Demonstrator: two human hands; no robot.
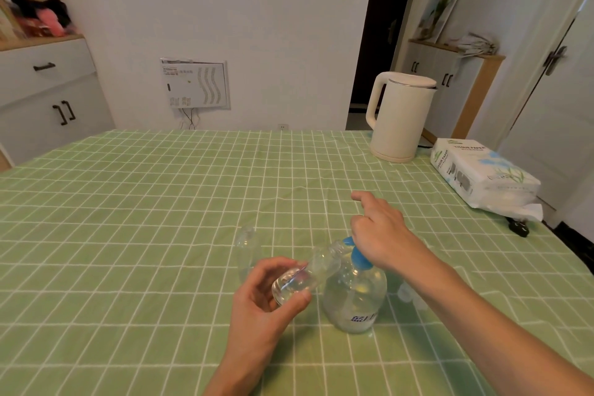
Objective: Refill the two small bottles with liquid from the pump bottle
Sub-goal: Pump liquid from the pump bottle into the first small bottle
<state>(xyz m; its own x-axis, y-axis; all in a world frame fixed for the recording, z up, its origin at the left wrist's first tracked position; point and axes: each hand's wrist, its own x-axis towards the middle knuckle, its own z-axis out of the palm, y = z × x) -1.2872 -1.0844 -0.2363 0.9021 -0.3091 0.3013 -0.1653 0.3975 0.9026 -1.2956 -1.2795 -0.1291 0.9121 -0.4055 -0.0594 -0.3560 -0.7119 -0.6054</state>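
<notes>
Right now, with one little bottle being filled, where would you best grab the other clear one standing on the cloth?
Probably round its middle: the second small bottle stands upright, with a round, straight body narrowing to a neck. Come from its left, where the cloth lies bare; on its right the left hand tilts the other bottle toward the pump bottle.
</notes>
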